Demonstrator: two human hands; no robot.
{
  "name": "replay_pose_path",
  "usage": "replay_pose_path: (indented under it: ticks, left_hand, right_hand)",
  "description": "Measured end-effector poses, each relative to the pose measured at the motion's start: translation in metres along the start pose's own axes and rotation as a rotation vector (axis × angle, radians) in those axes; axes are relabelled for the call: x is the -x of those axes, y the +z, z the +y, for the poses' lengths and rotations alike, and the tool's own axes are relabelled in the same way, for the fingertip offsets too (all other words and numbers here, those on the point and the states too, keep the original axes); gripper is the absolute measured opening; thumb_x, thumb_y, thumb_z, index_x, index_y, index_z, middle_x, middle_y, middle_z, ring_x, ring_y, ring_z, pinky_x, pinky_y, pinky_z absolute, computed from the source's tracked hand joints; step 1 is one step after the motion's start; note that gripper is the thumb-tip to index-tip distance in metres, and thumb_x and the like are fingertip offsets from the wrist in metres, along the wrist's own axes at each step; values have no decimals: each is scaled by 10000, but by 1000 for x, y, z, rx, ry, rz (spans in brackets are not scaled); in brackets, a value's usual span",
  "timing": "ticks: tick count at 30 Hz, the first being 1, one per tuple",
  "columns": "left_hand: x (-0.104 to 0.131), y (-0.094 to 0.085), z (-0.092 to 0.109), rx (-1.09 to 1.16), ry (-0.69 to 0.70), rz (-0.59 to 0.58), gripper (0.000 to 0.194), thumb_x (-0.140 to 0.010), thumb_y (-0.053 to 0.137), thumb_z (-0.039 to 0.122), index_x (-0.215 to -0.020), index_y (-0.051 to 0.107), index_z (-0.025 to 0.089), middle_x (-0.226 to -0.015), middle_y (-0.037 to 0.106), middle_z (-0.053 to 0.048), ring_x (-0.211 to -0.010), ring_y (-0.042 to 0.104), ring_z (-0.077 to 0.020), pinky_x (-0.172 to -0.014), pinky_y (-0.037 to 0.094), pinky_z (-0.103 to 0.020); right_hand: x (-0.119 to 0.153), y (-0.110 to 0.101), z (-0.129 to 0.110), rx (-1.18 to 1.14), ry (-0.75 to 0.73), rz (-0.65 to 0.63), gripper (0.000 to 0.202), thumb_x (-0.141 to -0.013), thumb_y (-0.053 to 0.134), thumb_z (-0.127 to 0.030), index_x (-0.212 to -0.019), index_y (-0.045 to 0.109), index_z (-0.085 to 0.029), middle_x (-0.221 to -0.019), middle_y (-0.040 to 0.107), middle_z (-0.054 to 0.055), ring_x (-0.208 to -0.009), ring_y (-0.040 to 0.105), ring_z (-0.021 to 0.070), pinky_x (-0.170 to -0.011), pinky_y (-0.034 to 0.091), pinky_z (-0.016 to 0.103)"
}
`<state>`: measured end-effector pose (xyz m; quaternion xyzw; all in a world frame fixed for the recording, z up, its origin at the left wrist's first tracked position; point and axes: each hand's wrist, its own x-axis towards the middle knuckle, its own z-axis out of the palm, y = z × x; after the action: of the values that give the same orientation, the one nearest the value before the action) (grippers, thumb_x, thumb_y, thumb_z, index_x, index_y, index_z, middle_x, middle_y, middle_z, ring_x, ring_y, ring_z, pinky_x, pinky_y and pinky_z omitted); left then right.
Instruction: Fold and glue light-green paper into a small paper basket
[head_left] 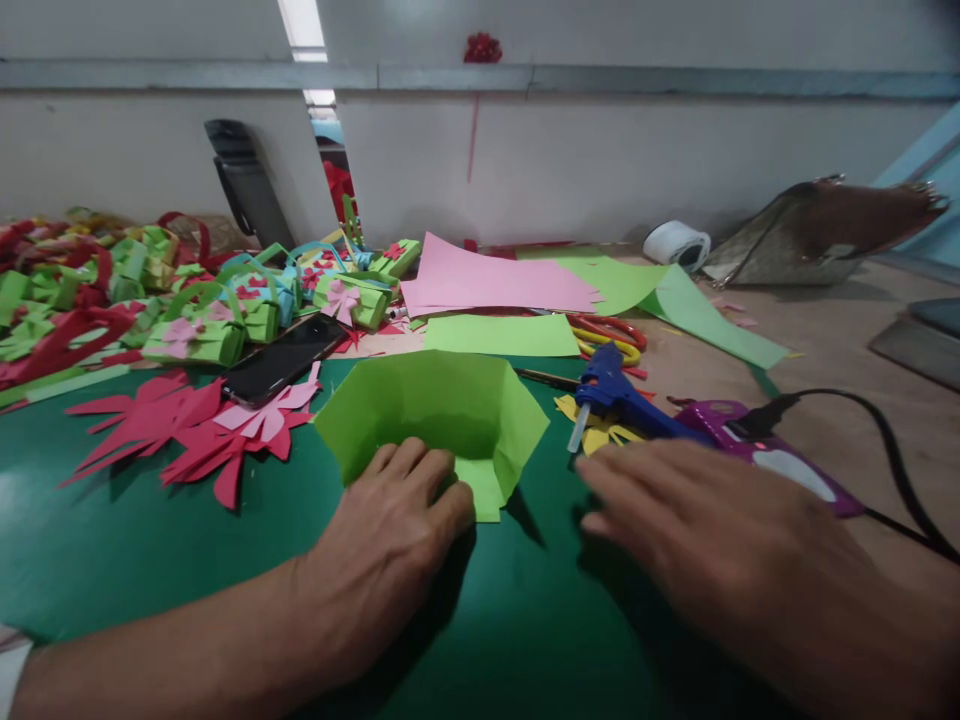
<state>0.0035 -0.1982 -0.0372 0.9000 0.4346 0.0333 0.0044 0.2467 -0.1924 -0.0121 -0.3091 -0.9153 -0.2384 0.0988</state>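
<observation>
A folded sheet of light green paper [427, 400] stands on the green table surface, its back and side panels raised like an open box. My left hand [409, 535] is at its near side, fingers curled over the lower fold; the fingertips are hidden inside. To the right, my right hand [705, 530] hovers over the table, slightly blurred, fingers stretched forward and holding nothing I can see. Just beyond those fingers lies a blue glue gun [611, 385] with a clear glue stick tip, on yellow paper cutouts [596, 437].
Red paper flowers [157, 415] and a phone [285, 358] lie at left, before a pile of small paper bags [199, 335]. Pink sheets [495, 280] and scissors [619, 335] are behind. A purple power strip [772, 455] with a black cable [885, 430] sits at right.
</observation>
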Motion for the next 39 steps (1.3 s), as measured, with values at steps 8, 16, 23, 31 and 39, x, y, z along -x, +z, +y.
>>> replay_pose_path:
  ticks: [8,16,23,31,39]
  left_hand:
    - [-10,0,-5,185,-186,11,254,-857,410,66,-1086,489,143,-996,543,-71,-919,467,-230,-808,450,-403]
    - [-3,6,-6,129,-171,43,223,-855,387,50,-982,520,177,-959,490,-59,-851,470,-200,-725,449,-337]
    - [8,3,-5,74,-91,4,180,-911,370,123,-871,540,168,-936,499,-61,-823,450,-202,-672,459,-328]
    - [4,-2,-5,39,34,-24,228,-891,362,63,-950,574,120,-928,543,-91,-839,453,-223,-669,500,-344]
    - [3,-2,-4,-16,64,-45,229,-877,369,59,-945,582,113,-925,547,-101,-832,459,-231,-648,502,-346]
  right_hand:
    - [-28,12,-27,-102,-125,62,406,-845,286,-36,-1087,611,-65,-1079,652,153,-766,629,215,-562,501,324]
    - [-30,28,-28,-92,-73,83,276,-793,397,-6,-847,653,-95,-761,648,114,-655,587,204,-532,423,302]
    - [-29,37,-31,-99,-61,53,159,-846,472,-106,-828,630,-117,-635,576,53,-563,500,189,-504,308,310]
    - [-41,26,-12,-166,260,-94,395,-878,454,-483,-635,555,-189,-506,560,14,-445,472,146,-464,178,292]
    - [-70,35,-11,-240,411,-347,345,-851,468,-346,-574,576,-169,-520,590,57,-459,453,151,-486,173,297]
